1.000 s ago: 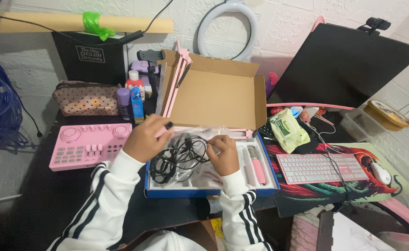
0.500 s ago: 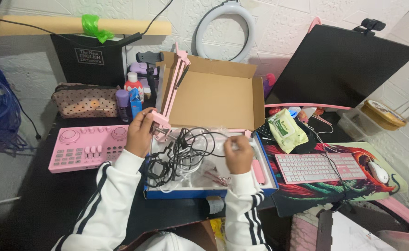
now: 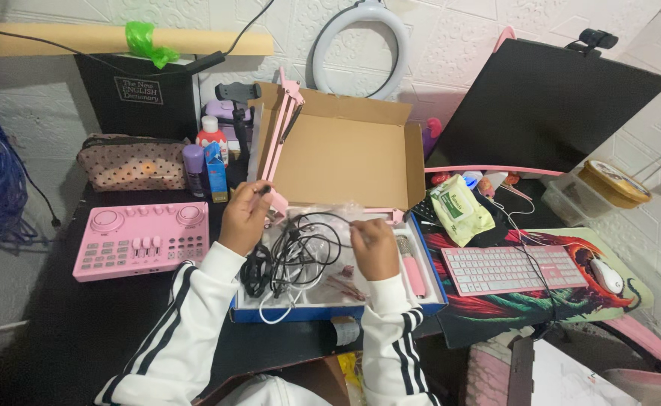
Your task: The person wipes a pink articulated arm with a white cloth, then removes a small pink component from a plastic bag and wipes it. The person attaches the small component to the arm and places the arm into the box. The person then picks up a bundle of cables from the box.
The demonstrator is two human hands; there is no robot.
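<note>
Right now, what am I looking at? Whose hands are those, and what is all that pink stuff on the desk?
This picture comes from a camera worn on a person's head, looking down at their own two hands in white sleeves with black stripes. The left hand pinches the end of a pink folding metal arm that leans against the open brown cardboard box lid. The right hand holds crinkly clear plastic wrap above a tangle of black cables in the blue-edged box tray. A pink microphone lies in the tray. Beside it sit a pink button board and a pink keyboard.
</note>
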